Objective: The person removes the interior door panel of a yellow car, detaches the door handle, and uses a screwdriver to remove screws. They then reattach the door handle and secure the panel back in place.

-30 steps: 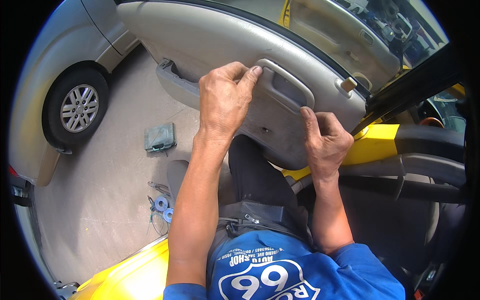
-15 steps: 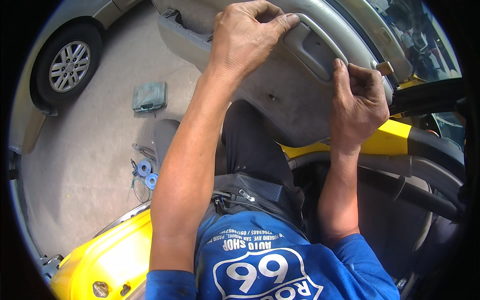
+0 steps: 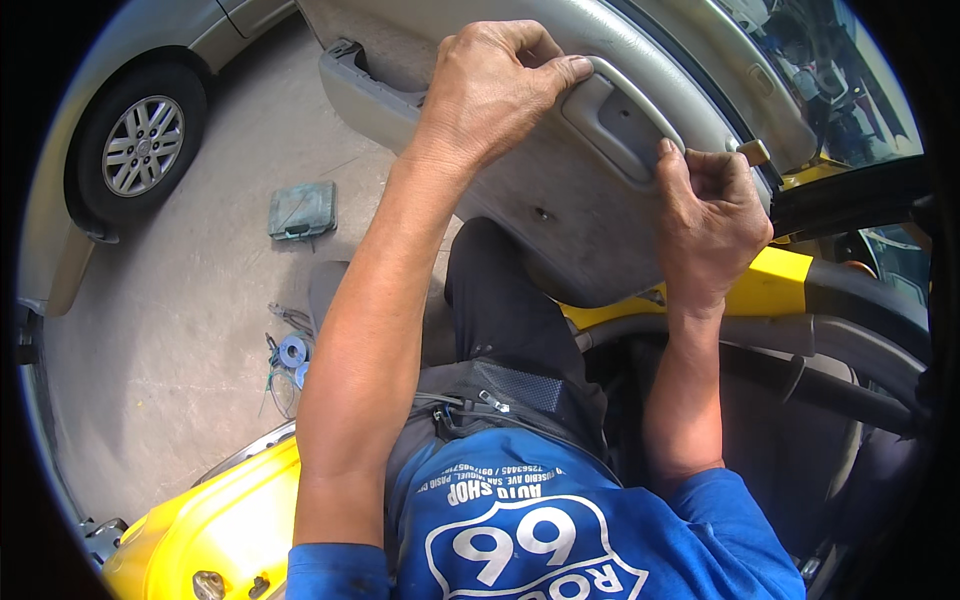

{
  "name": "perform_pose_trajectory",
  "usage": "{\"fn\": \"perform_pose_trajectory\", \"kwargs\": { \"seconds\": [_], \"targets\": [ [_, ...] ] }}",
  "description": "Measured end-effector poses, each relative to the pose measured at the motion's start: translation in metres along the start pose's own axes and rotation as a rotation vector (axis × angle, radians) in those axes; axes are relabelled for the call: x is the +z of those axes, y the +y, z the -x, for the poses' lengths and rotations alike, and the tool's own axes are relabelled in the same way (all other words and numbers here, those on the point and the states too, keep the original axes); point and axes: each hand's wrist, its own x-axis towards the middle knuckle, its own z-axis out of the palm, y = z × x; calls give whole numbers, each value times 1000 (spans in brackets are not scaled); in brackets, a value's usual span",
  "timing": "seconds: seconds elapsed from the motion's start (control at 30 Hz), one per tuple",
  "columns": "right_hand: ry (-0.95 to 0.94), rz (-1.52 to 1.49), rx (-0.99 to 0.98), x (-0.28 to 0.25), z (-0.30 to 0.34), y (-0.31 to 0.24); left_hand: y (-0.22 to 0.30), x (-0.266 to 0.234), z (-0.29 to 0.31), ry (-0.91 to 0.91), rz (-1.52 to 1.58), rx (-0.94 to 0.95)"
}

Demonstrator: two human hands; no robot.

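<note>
A grey car door panel stands before me, with a recessed pull handle in its upper part. My left hand pinches the far left end of the handle's curved grey trim strip between thumb and fingers. At the strip's right end, my right hand grips with the thumb on top and the fingers curled. Both hands touch the strip, which appears to lie along the handle's upper edge. Whether it is fixed or loose I cannot tell.
A green tool case lies on the concrete floor, with blue tape rolls and cables nearer. A parked car's wheel is at the far left. Yellow bodywork is beside me at lower left; a dark seat is at right.
The whole view has shifted a little, and the door panel and hands sit slightly lower in it. Both hands keep the same grip on the strip.
</note>
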Motion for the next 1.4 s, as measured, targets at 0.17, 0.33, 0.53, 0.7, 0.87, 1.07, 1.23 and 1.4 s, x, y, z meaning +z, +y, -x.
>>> {"fn": "perform_pose_trajectory", "kwargs": {
  "seconds": [0.17, 0.33, 0.53, 0.7, 0.87, 1.07, 1.23, 1.4],
  "targets": [
    [-121, 119, -98, -6, -7, -5, -8, 3, 10, 60, 46, 19],
    [-129, -54, -30, -4, 4, -8, -5, 0, 13, 63, 116, 23],
    [-143, -215, 19, 4, 27, -12, -6, 1, 21, 86, 155, 28],
    [-105, -312, 9, 7, 38, -5, -12, 6, 20, 116, 87, 71],
    [-93, -376, 68, 8, 58, 4, -17, 6, 15, 93, 81, 69],
    [-74, -425, 66, 13, 69, 14, -12, 7, 21, 104, 94, 53],
    [-135, -343, 30, 5, 62, 15, 0, 13, 18, 151, 132, 6],
    [-95, -317, 53, 3, 52, 15, 7, 15, 15, 159, 100, -6]
  ]
}}
